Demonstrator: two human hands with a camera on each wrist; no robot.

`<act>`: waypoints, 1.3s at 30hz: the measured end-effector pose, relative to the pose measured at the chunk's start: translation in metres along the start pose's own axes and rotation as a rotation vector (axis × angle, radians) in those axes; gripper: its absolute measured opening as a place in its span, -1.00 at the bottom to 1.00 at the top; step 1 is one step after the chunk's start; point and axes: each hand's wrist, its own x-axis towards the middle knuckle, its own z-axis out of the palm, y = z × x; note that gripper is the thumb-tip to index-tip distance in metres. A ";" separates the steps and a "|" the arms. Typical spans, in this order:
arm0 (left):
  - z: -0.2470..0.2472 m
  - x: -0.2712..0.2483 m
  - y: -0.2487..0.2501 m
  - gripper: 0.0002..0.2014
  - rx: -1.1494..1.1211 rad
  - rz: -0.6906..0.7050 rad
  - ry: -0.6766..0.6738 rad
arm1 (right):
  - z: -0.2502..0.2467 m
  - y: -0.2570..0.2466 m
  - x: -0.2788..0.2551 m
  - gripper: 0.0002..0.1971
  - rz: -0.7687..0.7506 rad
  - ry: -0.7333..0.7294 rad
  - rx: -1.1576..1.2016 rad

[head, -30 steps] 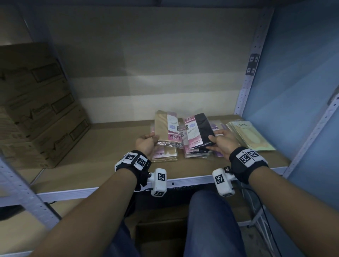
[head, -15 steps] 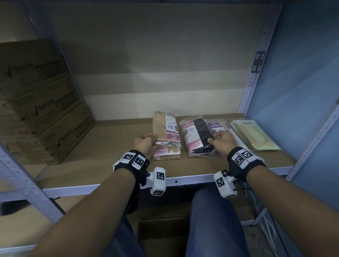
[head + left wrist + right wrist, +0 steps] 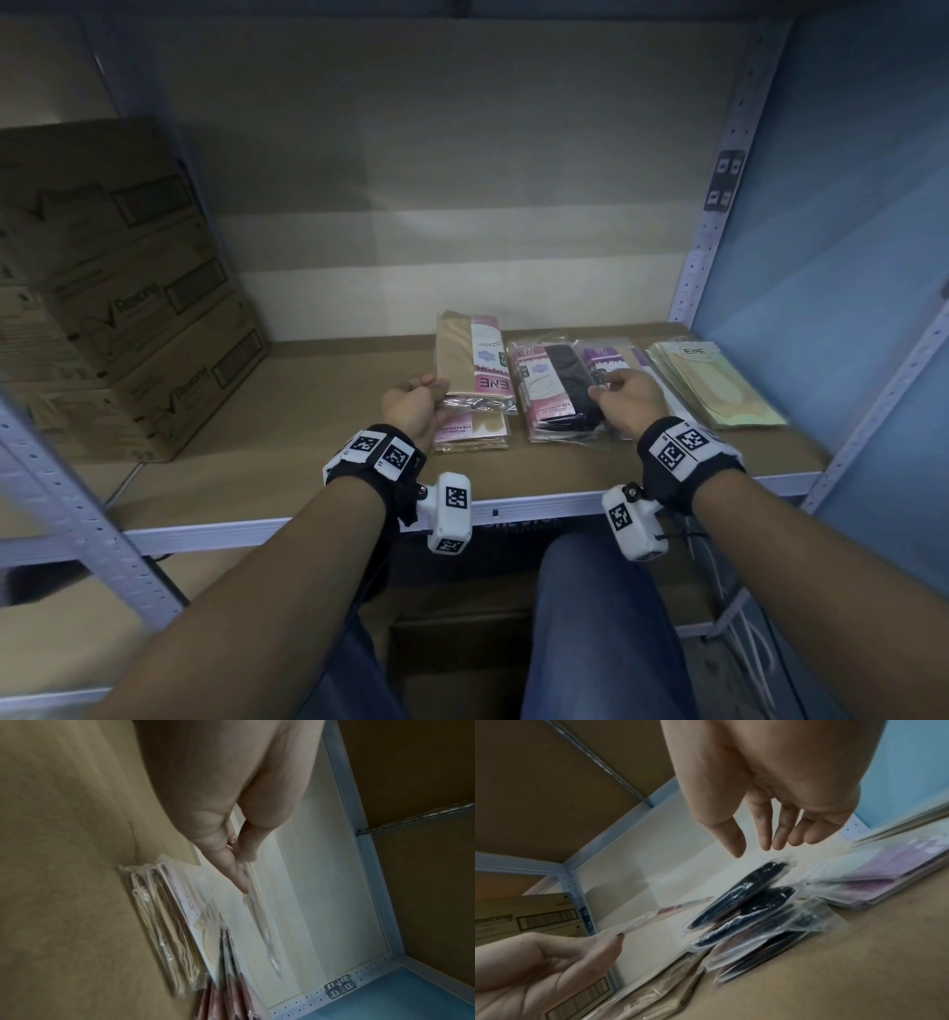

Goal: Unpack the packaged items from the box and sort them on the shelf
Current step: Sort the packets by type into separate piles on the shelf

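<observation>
My left hand point(image 3: 440, 397) pinches the near left edge of a beige packet with a pink label point(image 3: 475, 360) and holds it just above a small stack of beige packets point(image 3: 472, 436). In the left wrist view my left hand point(image 3: 243, 874) has thumb and finger closed on the packet's clear edge point(image 3: 259, 914). My right hand point(image 3: 602, 391) hovers with loose fingers at the right side of the stack of black packets point(image 3: 560, 393). The right wrist view shows my right hand point(image 3: 759, 852) holding nothing above the black packets point(image 3: 744, 902).
A purple packet stack point(image 3: 602, 358) and a cream packet stack point(image 3: 716, 383) lie right of the black one. Stacked cardboard boxes point(image 3: 118, 288) fill the shelf's left end. The shelf board point(image 3: 308, 411) is bare between boxes and packets. A box point(image 3: 462, 663) sits below, between my knees.
My right hand laid the black packet flat on its stack and let go of it. My left hand kept its hold on the beige packet, which now lies lower and flatter.
</observation>
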 end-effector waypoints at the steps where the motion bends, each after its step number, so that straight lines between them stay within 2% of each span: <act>1: 0.001 0.001 0.000 -0.85 0.000 -0.001 -0.001 | 0.000 -0.003 -0.001 -0.65 -0.022 0.029 -0.004; 6: 0.008 0.000 0.001 -0.85 -0.012 0.014 -0.014 | 0.000 -0.018 -0.008 -0.71 -0.121 0.120 0.103; 13: 0.023 -0.009 0.005 -0.87 -0.043 0.033 -0.042 | 0.009 -0.041 -0.022 -0.80 -0.174 -0.030 0.291; 18: 0.028 -0.017 0.005 -0.75 -0.065 0.037 -0.069 | 0.021 -0.052 -0.034 -0.83 -0.048 -0.259 0.551; 24: 0.026 -0.026 0.011 -0.85 -0.033 0.029 -0.117 | 0.021 -0.062 -0.043 -0.85 0.038 -0.321 0.759; 27: 0.023 -0.021 0.017 -0.82 0.110 0.108 -0.061 | 0.014 -0.060 -0.040 -0.86 0.048 -0.313 0.724; 31: 0.015 -0.014 0.035 -0.78 0.491 0.485 0.156 | 0.003 -0.052 -0.035 -0.79 -0.021 -0.323 0.493; 33: 0.010 -0.018 0.047 -0.77 0.659 0.626 0.167 | -0.004 -0.048 -0.035 -0.77 -0.074 -0.344 0.368; 35: 0.006 -0.019 0.056 -0.72 0.846 0.612 0.102 | -0.008 -0.045 -0.036 -0.74 -0.103 -0.381 0.295; 39: -0.004 -0.018 0.068 -0.70 1.284 0.336 -0.216 | -0.015 -0.046 -0.038 -0.74 -0.151 -0.367 0.233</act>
